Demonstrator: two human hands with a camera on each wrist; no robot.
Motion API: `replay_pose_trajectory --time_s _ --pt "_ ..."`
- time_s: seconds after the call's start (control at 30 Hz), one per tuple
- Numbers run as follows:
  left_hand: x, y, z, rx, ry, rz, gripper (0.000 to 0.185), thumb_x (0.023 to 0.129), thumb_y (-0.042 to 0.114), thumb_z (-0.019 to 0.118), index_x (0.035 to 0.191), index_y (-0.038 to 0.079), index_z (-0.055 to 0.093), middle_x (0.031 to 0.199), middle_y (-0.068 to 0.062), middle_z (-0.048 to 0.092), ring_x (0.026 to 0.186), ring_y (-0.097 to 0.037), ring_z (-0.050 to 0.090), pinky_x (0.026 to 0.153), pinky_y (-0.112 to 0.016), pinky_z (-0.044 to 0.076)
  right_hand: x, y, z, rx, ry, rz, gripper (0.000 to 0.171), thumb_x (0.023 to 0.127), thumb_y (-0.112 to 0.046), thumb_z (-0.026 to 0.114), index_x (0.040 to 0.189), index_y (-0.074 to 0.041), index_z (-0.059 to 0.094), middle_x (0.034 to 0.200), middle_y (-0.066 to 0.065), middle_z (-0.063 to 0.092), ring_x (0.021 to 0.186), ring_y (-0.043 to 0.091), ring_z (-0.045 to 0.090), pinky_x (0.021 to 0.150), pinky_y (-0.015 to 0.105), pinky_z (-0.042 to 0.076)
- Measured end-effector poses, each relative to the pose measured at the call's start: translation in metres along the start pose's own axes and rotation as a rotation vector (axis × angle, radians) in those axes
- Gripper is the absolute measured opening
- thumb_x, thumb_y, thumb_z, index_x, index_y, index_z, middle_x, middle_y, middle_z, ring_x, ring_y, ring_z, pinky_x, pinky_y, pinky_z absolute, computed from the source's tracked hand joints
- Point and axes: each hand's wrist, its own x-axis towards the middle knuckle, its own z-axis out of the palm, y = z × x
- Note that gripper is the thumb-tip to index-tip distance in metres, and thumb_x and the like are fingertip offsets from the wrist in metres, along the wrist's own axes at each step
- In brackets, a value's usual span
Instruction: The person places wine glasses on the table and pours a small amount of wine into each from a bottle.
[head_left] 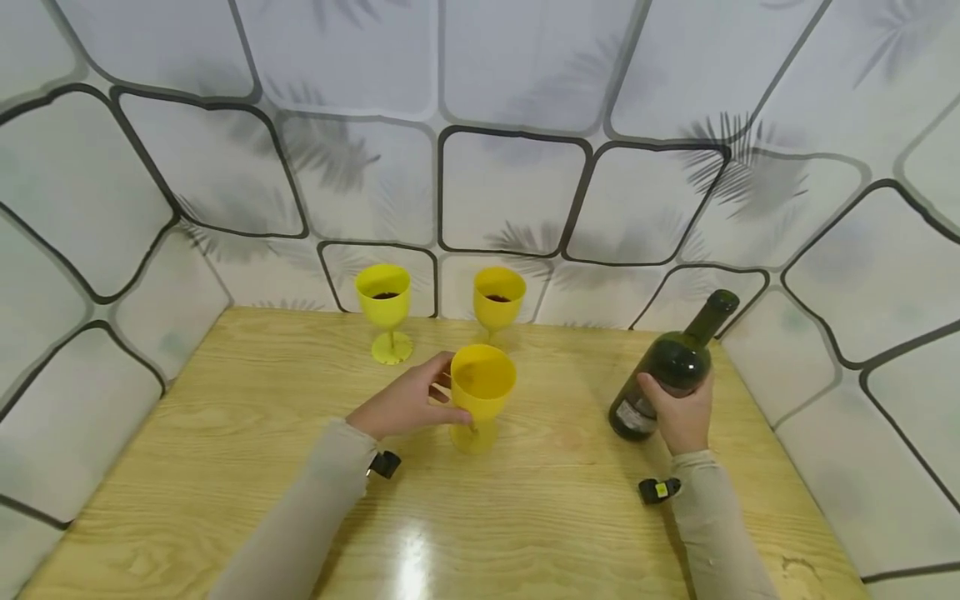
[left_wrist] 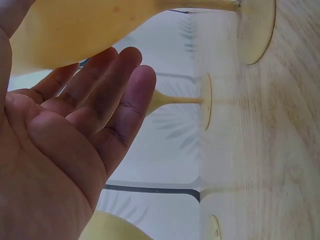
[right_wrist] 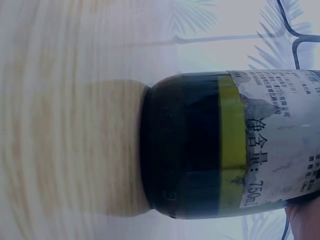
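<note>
My left hand holds a yellow goblet by its bowl, thumb across the front and index finger reaching behind. In the left wrist view the little and ring fingers extend away from the bowl. Nothing shows inside this goblet, and its round foot is at the wooden table. At the right, my right hand grips a dark green wine bottle around its body, neck up. The bottle's paper label is worn and torn, marked 750ml, and its base is right at the tabletop.
Two more yellow goblets stand near the back wall, one at the left and one in the middle, each with dark contents. Patterned walls enclose the wooden table at the back and both sides.
</note>
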Motion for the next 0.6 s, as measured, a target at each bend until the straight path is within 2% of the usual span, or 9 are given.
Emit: replay_pose_trajectory --time_s 0.13,0.27,0.4,0.5,0.6 --pt "0.000 -0.001 0.005 -0.029 0.032 0.008 0.093 0.080 0.043 0.090 0.155 0.029 0.037 0.144 0.007 0.052 0.128 -0.021 0.054 0.109 -0.044 0.048 0.000 0.000 -0.001 -0.039 -0.006 0.022 0.091 0.084 -0.001 0.082 0.158 -0.017 0.032 0.128 -0.016 0.053 0.119 0.005 0.049 0.107 0.027 0.038" --pt "0.004 -0.001 0.017 -0.133 0.065 0.058 0.115 0.077 0.042 0.092 0.163 0.032 0.017 0.158 0.001 0.038 0.140 -0.025 0.045 0.117 -0.053 0.037 -0.001 -0.001 0.000 -0.040 -0.015 0.011 0.091 0.083 0.000 0.082 0.158 -0.016 0.033 0.128 -0.015 0.052 0.119 0.006 0.049 0.106 0.027 0.038" --pt "0.007 0.002 0.031 -0.245 0.089 0.058 0.125 0.076 0.040 0.094 0.165 0.038 0.005 0.156 -0.003 0.042 0.138 -0.025 0.048 0.117 -0.055 0.035 -0.001 -0.002 0.002 -0.007 -0.023 -0.018 0.086 0.083 0.004 0.081 0.154 -0.016 0.037 0.129 -0.012 0.054 0.119 0.007 0.051 0.103 0.025 0.040" --pt "0.009 0.003 0.039 -0.263 0.129 0.038 0.124 0.076 0.033 0.095 0.164 0.041 0.007 0.147 0.000 0.050 0.129 -0.021 0.054 0.114 -0.052 0.040 -0.001 -0.002 0.004 -0.003 -0.022 -0.030 0.085 0.082 0.005 0.080 0.154 -0.016 0.038 0.128 -0.012 0.055 0.119 0.007 0.051 0.103 0.024 0.040" --pt "0.009 0.001 0.041 -0.245 0.151 0.044 0.108 0.078 0.026 0.094 0.160 0.033 0.024 0.139 0.001 0.056 0.122 -0.021 0.058 0.109 -0.050 0.044 -0.003 -0.002 0.005 -0.014 -0.018 -0.032 0.085 0.082 0.005 0.080 0.153 -0.015 0.038 0.128 -0.014 0.055 0.118 0.006 0.051 0.103 0.024 0.040"
